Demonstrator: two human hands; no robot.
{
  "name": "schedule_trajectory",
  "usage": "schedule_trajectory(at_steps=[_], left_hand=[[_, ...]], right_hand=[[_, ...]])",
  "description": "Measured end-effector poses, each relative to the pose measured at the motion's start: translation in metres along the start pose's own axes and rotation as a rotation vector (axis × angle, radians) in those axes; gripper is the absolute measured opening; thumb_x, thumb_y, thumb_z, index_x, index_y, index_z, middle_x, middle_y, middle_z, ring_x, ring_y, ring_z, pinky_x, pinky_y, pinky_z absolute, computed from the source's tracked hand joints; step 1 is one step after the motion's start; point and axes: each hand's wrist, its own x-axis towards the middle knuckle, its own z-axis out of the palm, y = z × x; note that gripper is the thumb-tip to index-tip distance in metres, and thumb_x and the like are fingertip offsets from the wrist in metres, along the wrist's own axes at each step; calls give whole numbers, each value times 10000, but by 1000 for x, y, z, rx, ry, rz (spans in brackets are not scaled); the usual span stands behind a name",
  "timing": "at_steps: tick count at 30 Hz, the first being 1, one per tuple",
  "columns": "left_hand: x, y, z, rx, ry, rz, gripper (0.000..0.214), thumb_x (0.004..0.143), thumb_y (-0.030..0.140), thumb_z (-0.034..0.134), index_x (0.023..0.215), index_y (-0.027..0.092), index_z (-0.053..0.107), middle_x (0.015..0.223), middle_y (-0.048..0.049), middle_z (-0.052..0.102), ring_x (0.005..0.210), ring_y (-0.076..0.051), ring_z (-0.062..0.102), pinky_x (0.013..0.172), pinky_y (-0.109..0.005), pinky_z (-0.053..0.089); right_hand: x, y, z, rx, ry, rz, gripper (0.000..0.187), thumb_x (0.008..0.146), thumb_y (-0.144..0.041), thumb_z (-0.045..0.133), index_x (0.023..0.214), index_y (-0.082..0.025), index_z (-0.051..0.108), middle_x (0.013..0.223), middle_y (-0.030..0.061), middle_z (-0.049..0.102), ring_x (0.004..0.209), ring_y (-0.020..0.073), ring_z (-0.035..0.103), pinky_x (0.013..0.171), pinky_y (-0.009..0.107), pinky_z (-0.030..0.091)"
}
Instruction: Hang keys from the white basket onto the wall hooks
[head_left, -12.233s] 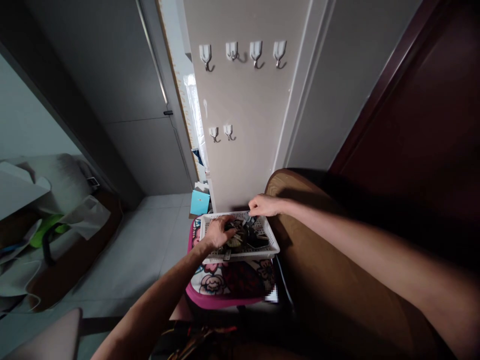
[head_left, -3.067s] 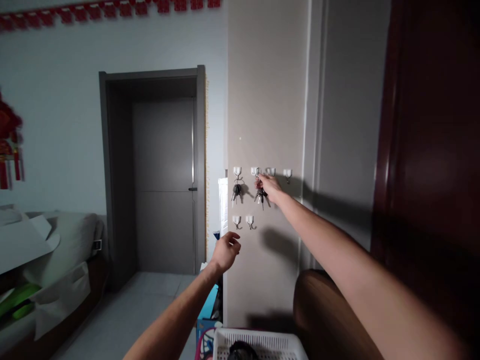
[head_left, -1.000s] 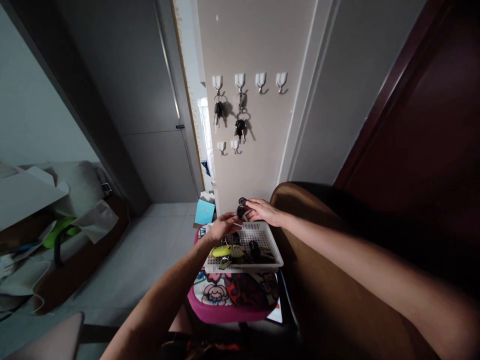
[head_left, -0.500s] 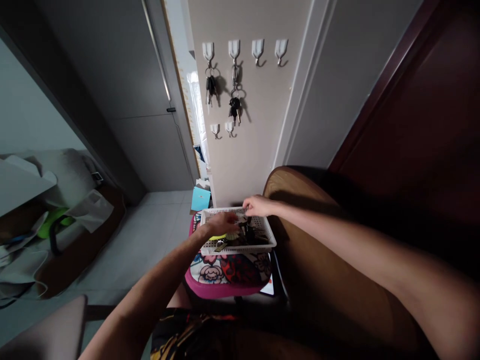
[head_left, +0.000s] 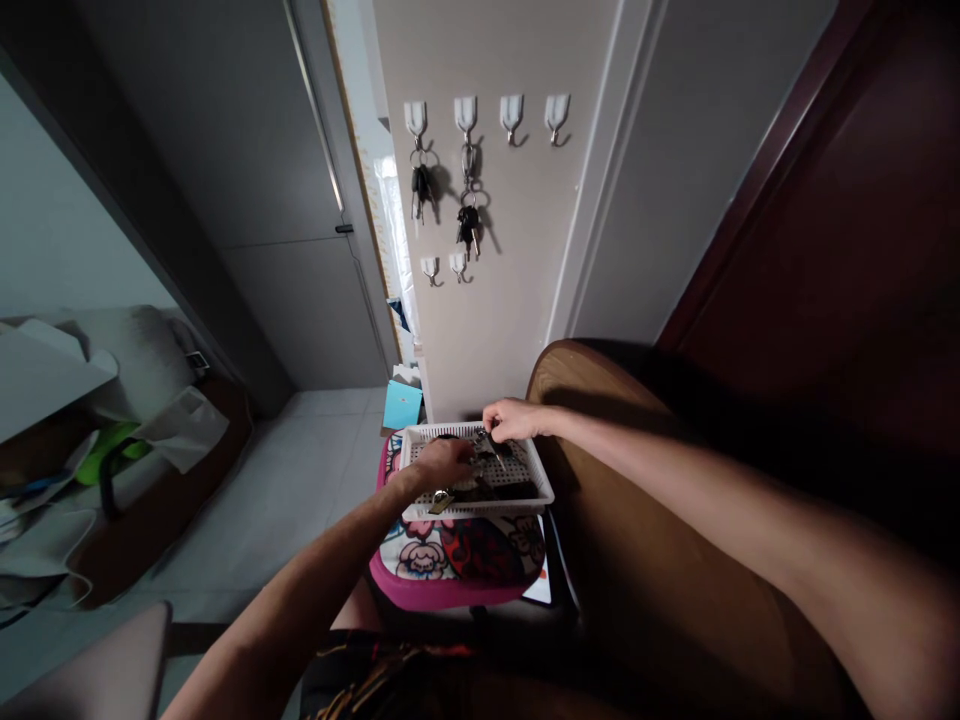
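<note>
A white perforated basket (head_left: 541,490) sits on a pink floral stool (head_left: 457,570) and holds several dark key bunches (head_left: 510,488). My left hand (head_left: 441,464) reaches into the basket's left half, fingers curled over the keys; what it grips is hidden. My right hand (head_left: 512,420) hovers over the basket's far edge, pinching a small metal key piece (head_left: 495,445). On the beige wall panel above, two key bunches hang from white hooks: one (head_left: 420,182) on the leftmost hook, another (head_left: 468,220) on the second hook.
Two upper hooks (head_left: 512,112) (head_left: 556,112) and two lower hooks (head_left: 442,266) hang bare. A brown rounded chair back (head_left: 592,470) stands right of the stool. A grey door (head_left: 285,240) is at left, with clutter and a sofa (head_left: 112,400) beyond. A blue box (head_left: 399,404) lies on the floor.
Since 12 s ago two key bunches have been hung on the top hooks. In the last second both hands dropped back into the basket; the right hand now pinches a key piece.
</note>
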Motion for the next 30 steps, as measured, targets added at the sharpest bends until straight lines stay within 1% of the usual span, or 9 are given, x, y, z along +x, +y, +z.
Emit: schedule_trajectory(at_steps=[3,6,10,13,15,20,25,27,30], left_hand=[[6,-2,1,-303,68,-35,303,562,241,505,855,164,509,705,0,561,638,-109,484,589,-209,367],[8,4,-2,-664,101,-47,347,585,230,505,912,123,461,730,-23,558,625,-90,487,575,-201,368],[5,14,-10,-985,137,-134,322,599,224,514,898,123,450,741,-35,554,603,-80,504,539,-183,357],[5,16,-14,-1167,185,-187,350,594,256,530,908,142,426,752,-35,550,611,-81,517,533,-180,357],[7,16,-16,-1264,217,-200,322,578,280,543,853,146,442,702,-16,543,593,-74,514,533,-179,356],[12,19,-19,-1343,331,-213,236,515,305,581,631,127,476,524,45,476,466,-29,448,465,-151,312],[16,26,-29,-1260,393,-124,230,459,276,614,569,123,482,474,53,471,444,-35,437,473,-167,317],[18,28,-36,-1220,433,-81,226,459,276,613,568,123,488,499,43,493,462,-41,448,486,-172,323],[22,32,-46,-1215,462,-19,224,458,268,613,569,121,488,525,37,508,486,-47,464,509,-180,337]], right_hand=[[1,-4,-8,387,30,15,132,523,-90,359,581,-160,454,483,-37,484,474,75,458,439,176,343],[-2,-10,-10,633,59,10,160,504,-48,330,575,-154,426,484,-42,488,455,65,460,456,181,364],[-6,-17,-13,740,72,-13,180,494,-20,319,571,-148,420,486,-41,500,432,56,448,444,172,353],[-8,-20,-14,749,84,-30,184,492,-11,315,563,-144,421,496,-41,501,453,56,453,448,168,344],[-8,-20,-13,735,82,-30,181,488,-9,315,554,-141,420,503,-40,501,458,55,450,446,167,335],[-8,-23,-11,639,69,-34,174,480,-11,322,537,-136,430,475,-53,462,414,39,392,422,160,301],[-10,-25,-12,527,83,-14,154,506,-50,350,572,-142,454,462,-54,448,418,49,381,422,171,293],[-10,-24,-14,445,161,-11,133,531,-95,395,623,-143,477,498,-42,477,451,63,402,432,179,301],[-9,-23,-19,325,381,-54,187,559,-169,447,734,-144,508,599,-18,524,541,84,446,502,198,336]])
